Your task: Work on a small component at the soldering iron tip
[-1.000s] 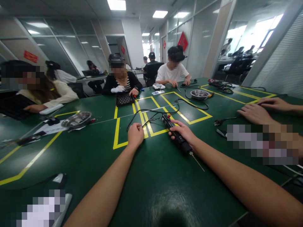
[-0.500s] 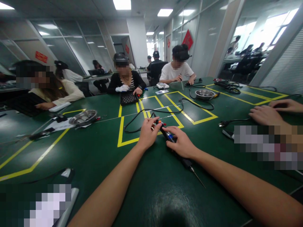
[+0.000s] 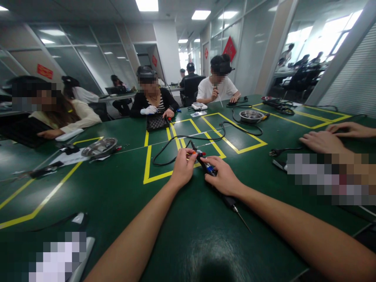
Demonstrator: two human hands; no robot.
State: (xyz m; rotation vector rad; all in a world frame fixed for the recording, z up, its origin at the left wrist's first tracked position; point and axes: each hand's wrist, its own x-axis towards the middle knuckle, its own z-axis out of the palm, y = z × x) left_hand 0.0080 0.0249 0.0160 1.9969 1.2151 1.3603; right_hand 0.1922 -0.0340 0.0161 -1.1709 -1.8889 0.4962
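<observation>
A soldering iron lies aslant on the green table, its thin metal tip pointing toward me and to the right. Its black handle shows a blue part in the middle, and a black cable end stands up at the far end. My right hand holds the handle from the right side, thumb and fingers around it. At the far end of the iron, my left hand pinches a small orange piece whose kind I cannot make out. A small red piece shows just beside it.
A black cable loops across yellow tape markings. Metal bowls stand at the right back and left. Opposite, a person works at a black tray. Another person's hands rest at the right, near a plug.
My left fingertips have closed more tightly around the orange piece beside the iron. The iron and my right hand stay nearly in place; the view has shifted slightly.
</observation>
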